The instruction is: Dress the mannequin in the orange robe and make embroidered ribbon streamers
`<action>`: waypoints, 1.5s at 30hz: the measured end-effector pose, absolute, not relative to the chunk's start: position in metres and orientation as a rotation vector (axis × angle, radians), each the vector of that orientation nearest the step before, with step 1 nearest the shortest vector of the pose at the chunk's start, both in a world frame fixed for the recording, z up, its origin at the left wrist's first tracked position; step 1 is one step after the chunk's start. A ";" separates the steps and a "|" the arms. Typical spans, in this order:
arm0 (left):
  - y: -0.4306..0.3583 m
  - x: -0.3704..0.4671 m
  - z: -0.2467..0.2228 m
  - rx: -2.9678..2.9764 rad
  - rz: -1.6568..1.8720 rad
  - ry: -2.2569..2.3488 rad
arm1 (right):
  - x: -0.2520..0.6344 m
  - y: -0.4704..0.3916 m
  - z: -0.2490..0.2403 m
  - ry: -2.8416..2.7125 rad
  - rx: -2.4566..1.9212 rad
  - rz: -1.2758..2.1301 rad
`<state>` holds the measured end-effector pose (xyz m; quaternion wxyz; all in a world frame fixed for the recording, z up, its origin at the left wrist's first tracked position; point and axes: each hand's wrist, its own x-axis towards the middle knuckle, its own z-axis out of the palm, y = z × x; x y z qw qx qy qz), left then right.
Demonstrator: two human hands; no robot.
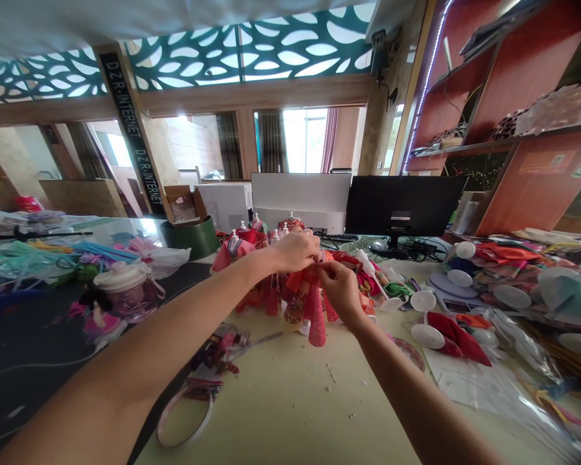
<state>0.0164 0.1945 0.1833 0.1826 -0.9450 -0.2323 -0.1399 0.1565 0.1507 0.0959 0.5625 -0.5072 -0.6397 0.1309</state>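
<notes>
Fingertips meet over a red-orange doll outfit (297, 282) at the far middle of a pale worktop (295, 394), where the wearer's two bare hands work close together. The right hand (341, 287) has thumb and forefinger pinched together on the outfit's upper edge. The left hand (297, 250) reaches in from above with its fingers bent; their tips are partly hidden, and whether they grip anything cannot be told. A pink sleeve (317, 323) hangs below the right hand's pinch.

Just behind and to the left stand small dressed forms (235, 248) with white necks, crowded together in reds and pinks. Nearer the wearer, a ring-shaped band (207, 418) lies at the worktop's dark left section. Farther left, a doll in a pink dress (99, 316) is beside a lidded jar (128, 300). To the right, white round stands (427, 336) lie among a folded red cloth (458, 339) and heaped fabrics (506, 261). A white monitor (300, 194) and a black monitor (401, 203) rise beyond, left of red shelves (513, 84); a cardboard box (184, 203) sits atop a green container (191, 240).
</notes>
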 end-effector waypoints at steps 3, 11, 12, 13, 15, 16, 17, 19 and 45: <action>0.195 0.017 0.183 -2.667 -0.403 -0.636 | 0.156 0.151 0.096 -1.506 -1.199 0.304; 0.195 0.016 0.182 -2.654 -0.414 -0.620 | 0.156 0.151 0.097 -1.503 -1.208 0.297; 0.195 0.016 0.183 -2.655 -0.409 -0.621 | 0.156 0.151 0.096 -1.504 -1.208 0.297; 0.195 0.016 0.184 -2.657 -0.403 -0.620 | 0.156 0.151 0.096 -1.504 -1.207 0.297; 0.194 0.015 0.185 -2.662 -0.392 -0.619 | 0.156 0.152 0.096 -1.506 -1.204 0.297; 0.194 0.014 0.185 -2.665 -0.386 -0.618 | 0.156 0.152 0.096 -1.508 -1.202 0.298; 0.193 0.014 0.185 -2.667 -0.381 -0.617 | 0.157 0.152 0.096 -1.509 -1.200 0.299; 0.193 0.015 0.185 -2.665 -0.374 -0.621 | 0.156 0.152 0.097 -1.510 -1.197 0.301; 0.184 -0.003 0.111 -2.674 -1.512 -1.363 | 0.190 0.177 0.102 -1.600 -0.850 0.733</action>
